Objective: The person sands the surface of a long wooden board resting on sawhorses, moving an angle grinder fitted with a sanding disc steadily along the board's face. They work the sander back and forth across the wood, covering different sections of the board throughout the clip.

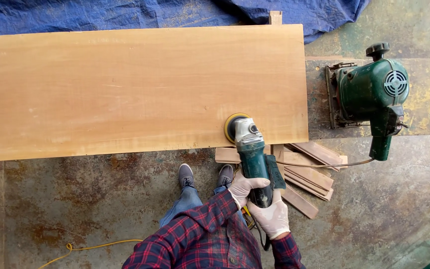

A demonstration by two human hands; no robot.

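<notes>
Sanding near the front edge of the long wooden board [140, 92], both gloved hands are closed around the green angle grinder [253, 159]: the left hand [243, 187] wraps its body, the right hand [273, 217] grips the rear. Its yellow-rimmed disc [231, 127] sits on the board; it is best kept flat, pressed lightly, and clear of the cord [319, 165] trailing to the right.
</notes>
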